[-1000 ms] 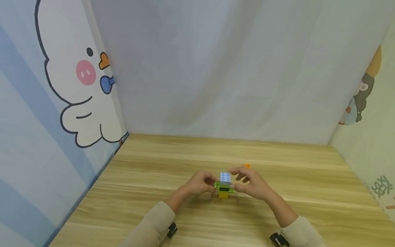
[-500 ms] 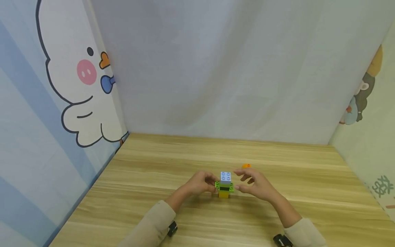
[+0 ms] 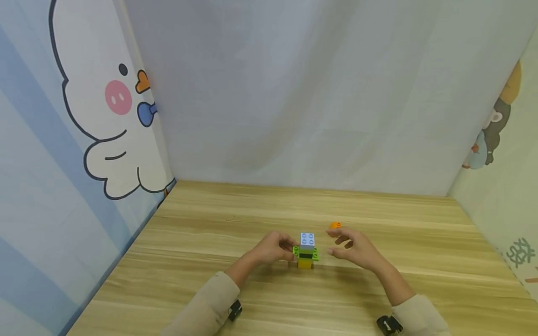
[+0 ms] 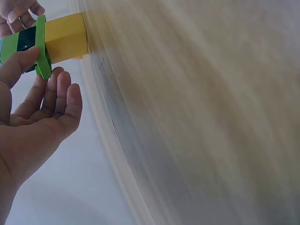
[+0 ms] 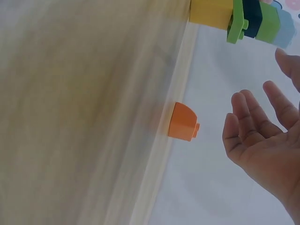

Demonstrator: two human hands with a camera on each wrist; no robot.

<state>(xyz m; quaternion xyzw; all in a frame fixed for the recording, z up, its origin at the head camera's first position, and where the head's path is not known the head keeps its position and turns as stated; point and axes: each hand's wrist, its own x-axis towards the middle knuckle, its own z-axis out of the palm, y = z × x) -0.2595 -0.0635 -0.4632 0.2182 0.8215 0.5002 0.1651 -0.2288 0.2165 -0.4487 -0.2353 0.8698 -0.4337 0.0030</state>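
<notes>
A small brick stack [image 3: 306, 251] stands on the wooden table [image 3: 252, 219]: a light blue brick on top, a green plate with a dark layer, and a yellow base [image 4: 65, 37]. My left hand [image 3: 275, 248] holds the stack from its left, thumb [image 4: 21, 61] on the green plate [image 4: 42, 47]. Just right of the stack is my right hand [image 3: 346, 245], apart from it, fingers [image 5: 248, 117] spread and empty. A small orange brick [image 3: 335, 225] lies on the table behind that hand; the right wrist view shows the orange brick [image 5: 183, 122] near the fingertips.
Fabric walls close in the table: a cartoon print [image 3: 109, 116] on the left, plain grey at the back, another print [image 3: 491, 130] on the right. Bare wood lies on all sides of the stack.
My right hand has let go of the stack's right side and drawn back to the right, uncovering the orange brick. The left hand and the stack have stayed put.
</notes>
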